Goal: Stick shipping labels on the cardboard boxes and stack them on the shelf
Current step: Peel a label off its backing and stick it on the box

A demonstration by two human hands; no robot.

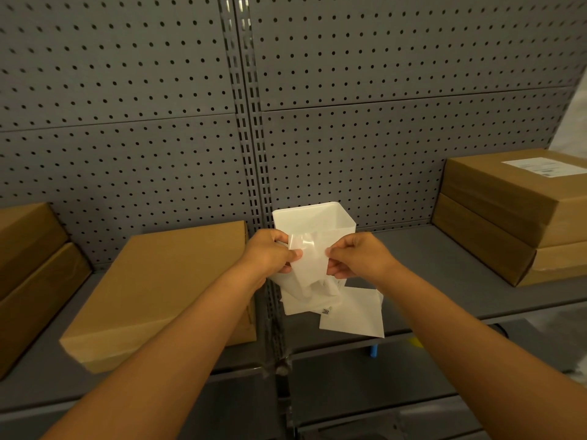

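- Head view: left hand (pixel 272 253) and right hand (pixel 355 257) raised together over the shelf (pixel 444 268), each pinching an edge of one white label sheet (pixel 309 265), thumbs on the near face and fingers curled behind.
- Top corner of that sheet looks glossy and lifted, likely the backing coming away; judged as the peeling step, nothing stuck down yet.
- Just behind the hands, a white translucent bin (pixel 314 222) standing on the shelf against the grey pegboard (pixel 381 90).
- Below the hands, loose white sheets (pixel 352 314) lying on the shelf, one showing a small printed code.
- Just left of the hands, a plain cardboard box (pixel 162 290) lying flat, no label visible on top; probably next in line.
- Far right, stacked boxes (pixel 508 217), the top one already bearing a label (pixel 544 166).
- Far left, two more boxes (pixel 28 249) stacked at the frame edge, tops unclear.
- Next move calls for freeing the label fully, keeping the sticky face off the fingers, then laying it flat on the plain box.
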